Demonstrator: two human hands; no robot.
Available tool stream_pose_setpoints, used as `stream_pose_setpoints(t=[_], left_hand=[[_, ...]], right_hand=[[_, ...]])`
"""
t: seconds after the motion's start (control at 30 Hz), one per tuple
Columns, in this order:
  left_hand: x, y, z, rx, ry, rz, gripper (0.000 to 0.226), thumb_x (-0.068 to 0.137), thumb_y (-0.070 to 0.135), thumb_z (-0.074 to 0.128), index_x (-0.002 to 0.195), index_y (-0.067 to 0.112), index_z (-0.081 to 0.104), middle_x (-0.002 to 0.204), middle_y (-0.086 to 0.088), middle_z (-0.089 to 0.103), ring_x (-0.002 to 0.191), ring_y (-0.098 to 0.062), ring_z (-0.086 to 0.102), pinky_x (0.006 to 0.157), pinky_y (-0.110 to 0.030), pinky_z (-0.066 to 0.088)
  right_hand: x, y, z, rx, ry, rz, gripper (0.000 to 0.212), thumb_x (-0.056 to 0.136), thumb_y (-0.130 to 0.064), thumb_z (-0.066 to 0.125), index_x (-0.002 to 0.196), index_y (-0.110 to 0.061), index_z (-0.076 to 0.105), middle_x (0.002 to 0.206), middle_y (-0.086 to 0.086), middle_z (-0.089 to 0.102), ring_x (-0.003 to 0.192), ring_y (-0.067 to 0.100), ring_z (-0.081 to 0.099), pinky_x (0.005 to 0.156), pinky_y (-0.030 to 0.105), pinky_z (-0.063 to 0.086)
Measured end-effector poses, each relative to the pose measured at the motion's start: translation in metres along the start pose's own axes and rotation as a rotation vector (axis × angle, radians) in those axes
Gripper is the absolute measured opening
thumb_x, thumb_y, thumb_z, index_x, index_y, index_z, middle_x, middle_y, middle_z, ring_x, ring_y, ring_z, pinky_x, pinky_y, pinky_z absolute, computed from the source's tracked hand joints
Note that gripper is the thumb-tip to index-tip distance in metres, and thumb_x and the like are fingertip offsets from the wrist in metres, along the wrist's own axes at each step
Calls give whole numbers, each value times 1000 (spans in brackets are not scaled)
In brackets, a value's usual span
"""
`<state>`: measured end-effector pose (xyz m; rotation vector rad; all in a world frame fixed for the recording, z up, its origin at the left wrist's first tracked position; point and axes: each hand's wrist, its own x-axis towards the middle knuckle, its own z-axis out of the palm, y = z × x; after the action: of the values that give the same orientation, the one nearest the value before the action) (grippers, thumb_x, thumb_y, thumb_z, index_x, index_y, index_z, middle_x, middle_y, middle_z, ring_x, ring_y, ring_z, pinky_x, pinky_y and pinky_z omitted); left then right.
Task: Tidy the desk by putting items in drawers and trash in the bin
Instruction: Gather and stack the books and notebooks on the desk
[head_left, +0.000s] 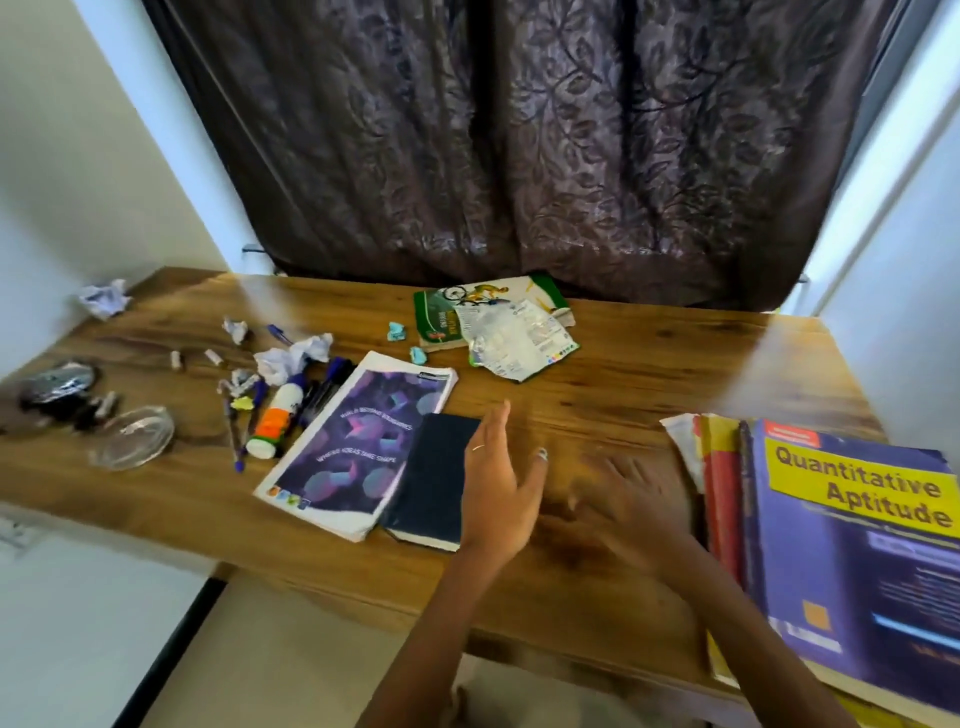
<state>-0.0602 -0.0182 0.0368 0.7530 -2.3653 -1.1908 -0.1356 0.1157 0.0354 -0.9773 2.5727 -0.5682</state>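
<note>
Black notebook (434, 488) just beside my empty, spread left hand (498, 488); I should slide fingers under its edge; right hand (631, 499) open

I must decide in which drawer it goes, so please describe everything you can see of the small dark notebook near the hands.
The dark notebook is a closed, slim book with a plain, matte, near-black cover and pale page edges showing along its near side. It lies flat on the wooden desk, slightly turned, and its left edge overlaps the purple-covered booklet. The left hand, fingers straight, hovers over its right part and hides it; whether they touch is unclear.
</note>
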Motion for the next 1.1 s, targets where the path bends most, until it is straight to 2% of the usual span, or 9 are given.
stream_pose_setpoints(t=[0.07, 0.27, 0.43, 0.57, 0.77, 0.93, 0.97, 1.03, 1.1], left_hand=[[14, -20, -25, 17, 40, -6, 59, 94, 33, 53, 147, 27, 28, 152, 6, 31, 140, -13, 27, 107, -22, 24], [63, -86, -75, 35, 76, -56, 52, 94, 31, 52, 143, 26, 35, 151, 3, 34, 140, -16, 29, 112, -34, 27], [84, -126, -84, 115, -20, 15, 55, 94, 31, 53, 145, 23, 33, 153, 4, 30, 141, -14, 25, 112, -26, 23], [103, -142, -83, 181, -103, 80, 55, 95, 32, 50, 146, 22, 32, 153, 2, 29, 142, -16, 22, 114, -29, 20], [138, -160, -69, 243, -105, 176, 70, 84, 58, 19, 139, 24, 44, 147, 3, 41, 137, -13, 33, 116, -32, 20], [149, -164, -60, 278, -91, 244, 67, 85, 54, 15, 135, 27, 49, 145, 8, 42, 138, -9, 30, 115, -28, 8], [151, -165, -60, 277, -101, 236, 68, 84, 55, 14, 136, 29, 47, 146, 9, 40, 139, -7, 28, 115, -26, 5], [152, -165, -60, 286, -121, 213, 70, 82, 57, 11, 137, 32, 44, 148, 12, 36, 140, -4, 23, 115, -25, 3], [153, -164, -60, 259, -119, 190, 68, 82, 58, 13, 136, 32, 46, 147, 14, 38, 138, -3, 25, 116, -26, 7]], right_hand=[[17, -21, 8, 25, -14, 3, 59, 95, -41, 44, 147, -26, 21, 155, -2, 18, 143, 24, 11, 115, 42, 18], [82, -71, 34, 10, 68, -40, 55, 94, -42, 45, 144, -27, 28, 149, -2, 30, 139, 22, 22, 112, 39, 26], [127, -93, 51, 151, 236, 63, 52, 90, -28, 56, 139, -19, 38, 141, 6, 38, 128, 25, 35, 102, 35, 34], [154, -88, 57, 142, 392, 196, 60, 86, -19, 61, 139, -12, 36, 140, 12, 37, 127, 30, 35, 101, 39, 34], [193, -62, 53, 120, 477, 359, 67, 84, -17, 62, 141, -10, 29, 139, 15, 35, 125, 31, 38, 99, 41, 38], [219, -47, 50, -311, 390, 338, 56, 92, -20, 49, 144, -17, 29, 147, 9, 31, 124, 29, 43, 94, 41, 44], [224, -45, 48, -379, 390, 291, 52, 89, -17, 56, 139, -16, 40, 142, 9, 40, 119, 30, 50, 89, 42, 47], [234, -40, 48, -476, 395, 201, 41, 70, -11, 78, 109, -11, 66, 110, 11, 65, 91, 32, 64, 67, 42, 55], [238, -36, 48, -536, 411, 178, 31, 55, -8, 86, 82, -10, 69, 82, 9, 68, 65, 29, 65, 48, 35, 52]])
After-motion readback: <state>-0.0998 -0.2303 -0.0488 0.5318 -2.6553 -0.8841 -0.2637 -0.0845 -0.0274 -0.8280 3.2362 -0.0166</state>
